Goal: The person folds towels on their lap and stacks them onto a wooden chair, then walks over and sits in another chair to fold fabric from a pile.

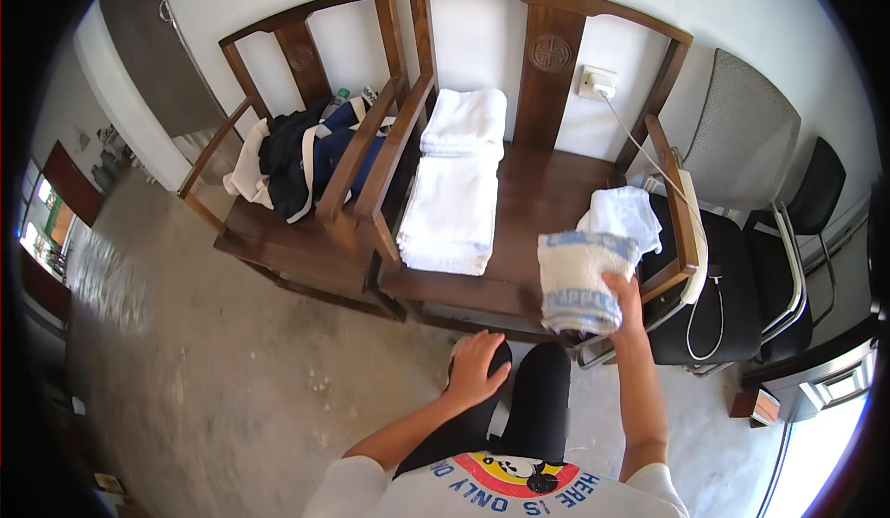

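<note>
In my right hand (628, 303) is a folded towel (579, 277), cream with blue bands and lettering, held by its right side over the front of the wooden chair seat. Just behind it a crumpled white cloth (626, 214) lies on the seat's right side. My left hand (478, 370) rests on my knee, fingers stretched out, holding nothing. Toward the seat's left side stand two stacks of folded white towels: a front stack (450, 212) and, behind it, a smaller back stack (465, 121).
On the left, a second wooden chair (278, 240) carries a heap of dark clothes (289, 161) and a bottle. A white cable (649, 152) runs from the wall socket (598, 82) over the right armrest. Black chairs (714, 305) stand at the right.
</note>
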`<state>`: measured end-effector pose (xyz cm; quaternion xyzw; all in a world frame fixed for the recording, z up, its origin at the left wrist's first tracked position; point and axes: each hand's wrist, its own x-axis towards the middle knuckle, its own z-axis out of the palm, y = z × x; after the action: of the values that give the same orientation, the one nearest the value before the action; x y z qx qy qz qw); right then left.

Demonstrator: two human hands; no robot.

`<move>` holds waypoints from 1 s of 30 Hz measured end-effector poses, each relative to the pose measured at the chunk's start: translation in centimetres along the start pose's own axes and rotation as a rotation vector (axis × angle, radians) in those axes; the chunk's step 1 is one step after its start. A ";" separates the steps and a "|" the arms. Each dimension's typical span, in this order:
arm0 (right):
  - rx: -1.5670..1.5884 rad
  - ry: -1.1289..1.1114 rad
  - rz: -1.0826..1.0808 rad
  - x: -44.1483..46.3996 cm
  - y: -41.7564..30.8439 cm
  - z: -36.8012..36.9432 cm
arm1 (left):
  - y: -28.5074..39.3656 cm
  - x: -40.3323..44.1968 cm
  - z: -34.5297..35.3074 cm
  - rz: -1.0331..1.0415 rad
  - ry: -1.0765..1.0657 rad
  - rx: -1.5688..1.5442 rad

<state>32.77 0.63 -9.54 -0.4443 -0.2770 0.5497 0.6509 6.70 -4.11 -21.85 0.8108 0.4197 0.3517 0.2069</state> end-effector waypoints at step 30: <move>-1.801 0.348 -0.430 14.0 9.0 -11.2 | 0.7 0.2 1.6 0.079 -0.042 0.144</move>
<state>41.44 11.04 -24.28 -0.7954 -0.5728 -0.0773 0.1823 8.33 -4.37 -22.42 0.8467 0.4072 0.3113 0.1429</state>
